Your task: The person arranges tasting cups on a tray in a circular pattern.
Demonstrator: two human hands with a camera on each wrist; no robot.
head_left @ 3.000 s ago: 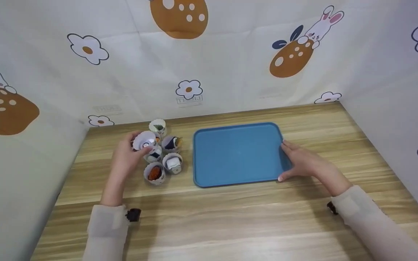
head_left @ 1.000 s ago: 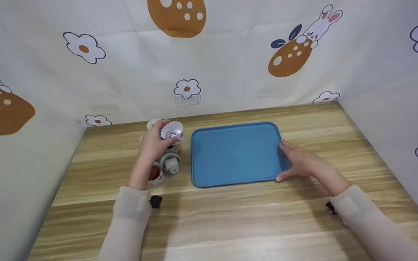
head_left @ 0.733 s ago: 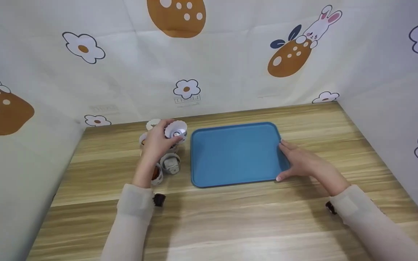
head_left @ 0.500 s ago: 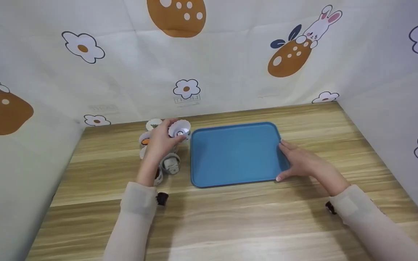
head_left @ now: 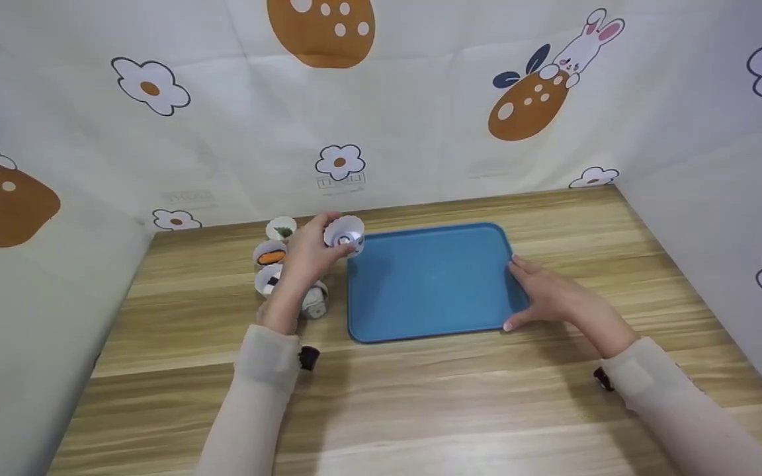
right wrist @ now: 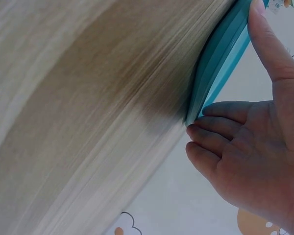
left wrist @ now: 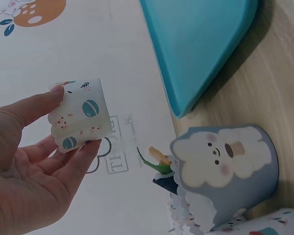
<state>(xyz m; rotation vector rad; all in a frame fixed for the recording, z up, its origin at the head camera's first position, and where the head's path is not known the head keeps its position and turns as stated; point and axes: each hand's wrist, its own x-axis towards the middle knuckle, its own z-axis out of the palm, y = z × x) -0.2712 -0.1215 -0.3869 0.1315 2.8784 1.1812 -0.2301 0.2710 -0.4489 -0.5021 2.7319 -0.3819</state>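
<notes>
"Where is the cup?"

"The left hand [head_left: 307,256] holds a scallop-rimmed paper cup [head_left: 340,229] raised above the far left corner of the blue tray [head_left: 430,284]."

"Which way does it point?"

"Mouth up, base down, its axis close to upright. There's something at the bottom inside, too small to name."

"And the fingers on it?"

"Bent round it: the thumb presses one side at the rim, and the fingertips bear on the opposite wall. They stand apart by just the cup's width."

"What about the right hand [head_left: 550,289]?"

"Spread wide. Its thumb touches the tray's near right corner, and the nearly straight fingers touch the right edge."

"How does the tray lie?"

"Flat on the wood-grain table [head_left: 421,403], long axis running left to right."

"And beside it?"

"Well to the left, a cup with a green piece [head_left: 276,223] stands farthest back, then a cup with an orange piece [head_left: 264,248]. The left arm partly hides others. From the left wrist, a bear-printed cup [left wrist: 225,161] stands upright near the tray."
</notes>
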